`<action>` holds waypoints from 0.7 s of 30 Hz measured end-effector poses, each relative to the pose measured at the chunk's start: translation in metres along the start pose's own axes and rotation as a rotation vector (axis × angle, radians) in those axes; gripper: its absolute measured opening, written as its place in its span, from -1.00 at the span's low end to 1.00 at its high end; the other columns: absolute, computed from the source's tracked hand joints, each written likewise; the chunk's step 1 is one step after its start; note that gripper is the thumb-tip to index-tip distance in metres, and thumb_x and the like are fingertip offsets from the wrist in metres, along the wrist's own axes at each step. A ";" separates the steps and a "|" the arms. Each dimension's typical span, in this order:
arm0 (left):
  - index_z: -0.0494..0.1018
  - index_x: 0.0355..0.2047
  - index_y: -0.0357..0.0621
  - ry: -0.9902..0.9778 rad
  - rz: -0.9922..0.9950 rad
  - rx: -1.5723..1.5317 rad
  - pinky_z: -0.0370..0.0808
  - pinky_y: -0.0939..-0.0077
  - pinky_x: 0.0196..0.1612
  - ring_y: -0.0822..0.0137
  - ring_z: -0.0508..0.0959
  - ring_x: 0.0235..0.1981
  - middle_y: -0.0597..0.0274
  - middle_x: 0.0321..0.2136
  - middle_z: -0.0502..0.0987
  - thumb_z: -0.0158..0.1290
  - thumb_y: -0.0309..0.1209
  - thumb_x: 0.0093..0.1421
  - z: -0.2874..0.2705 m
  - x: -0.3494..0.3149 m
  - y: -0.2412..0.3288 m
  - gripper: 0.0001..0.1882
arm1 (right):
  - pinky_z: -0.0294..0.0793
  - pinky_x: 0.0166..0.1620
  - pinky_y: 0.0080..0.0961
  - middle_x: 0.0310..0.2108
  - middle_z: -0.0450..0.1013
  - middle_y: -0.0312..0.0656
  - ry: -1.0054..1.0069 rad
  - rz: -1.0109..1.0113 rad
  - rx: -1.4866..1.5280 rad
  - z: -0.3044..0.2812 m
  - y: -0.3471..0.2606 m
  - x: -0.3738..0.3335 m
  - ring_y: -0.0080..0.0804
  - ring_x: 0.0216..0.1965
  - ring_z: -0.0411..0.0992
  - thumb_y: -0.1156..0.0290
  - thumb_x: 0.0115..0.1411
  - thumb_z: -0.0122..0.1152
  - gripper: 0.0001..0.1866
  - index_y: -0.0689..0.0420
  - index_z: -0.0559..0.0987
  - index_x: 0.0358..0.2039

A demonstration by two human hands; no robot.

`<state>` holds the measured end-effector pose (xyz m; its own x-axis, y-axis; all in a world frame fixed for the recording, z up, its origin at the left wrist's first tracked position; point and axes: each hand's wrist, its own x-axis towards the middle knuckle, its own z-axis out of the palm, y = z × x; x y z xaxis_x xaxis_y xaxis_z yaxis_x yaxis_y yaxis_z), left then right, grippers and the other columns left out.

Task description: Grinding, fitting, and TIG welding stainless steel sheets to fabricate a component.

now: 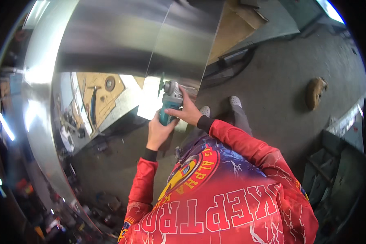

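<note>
Both of my hands are wrapped round a teal angle grinder [165,117] with a grey metal head. My left hand [158,132] grips the lower end of its body. My right hand [188,109] closes on the side, fingers reaching up along the head. The grinder's thin disc [162,83] stands edge-on at the top, close to the lower edge of a large shiny sheet-metal piece [122,40]. Whether the disc touches the metal, I cannot tell; nor whether it spins.
Beyond the metal's cut-out, a workbench [122,101] carries a hammer [93,103] and a round abrasive disc [110,83]. Brown board [227,36] lies at the upper right. A brown, curled shape [315,93] rests on the floor. Metal boxes [325,171] stand at right.
</note>
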<state>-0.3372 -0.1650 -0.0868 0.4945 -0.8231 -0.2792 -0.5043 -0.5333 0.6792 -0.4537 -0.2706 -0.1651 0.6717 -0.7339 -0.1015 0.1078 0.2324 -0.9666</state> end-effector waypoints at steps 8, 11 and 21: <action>0.36 0.06 -0.31 0.155 -0.353 -0.399 0.51 0.51 -0.12 0.44 0.56 -0.20 0.24 -0.18 0.54 0.38 -0.41 0.04 0.050 -0.069 0.051 -0.38 | 0.22 0.33 -0.26 0.12 0.35 0.18 -0.316 -0.007 0.031 -0.010 -0.019 -0.007 0.01 0.27 0.29 0.07 0.03 0.54 0.15 0.07 0.02 0.48; 0.36 0.04 -0.30 0.213 -0.466 -0.311 0.51 0.52 -0.12 0.47 0.54 -0.19 0.25 -0.18 0.54 0.37 -0.41 0.05 0.053 -0.079 0.054 -0.41 | 0.33 0.26 -0.24 0.13 0.36 0.16 -0.292 0.052 -0.024 -0.002 -0.041 -0.016 0.01 0.21 0.36 0.11 0.06 0.52 0.05 -0.04 0.12 0.47; 0.18 0.19 -0.24 0.625 -0.254 0.271 0.49 -0.05 -0.11 -0.34 0.56 -0.13 -0.29 -0.16 0.56 0.39 -0.26 -0.06 0.047 -0.051 -0.004 -0.13 | 0.43 0.20 -0.16 0.16 0.32 0.08 -0.174 -0.008 -0.117 0.029 -0.046 -0.030 0.04 0.18 0.38 0.20 0.09 0.47 -0.16 -0.04 0.31 0.36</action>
<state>-0.3937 -0.1304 -0.1072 0.8911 -0.4450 0.0889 -0.4373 -0.7895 0.4306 -0.4574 -0.2411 -0.1106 0.7889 -0.6114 -0.0613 0.0349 0.1442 -0.9889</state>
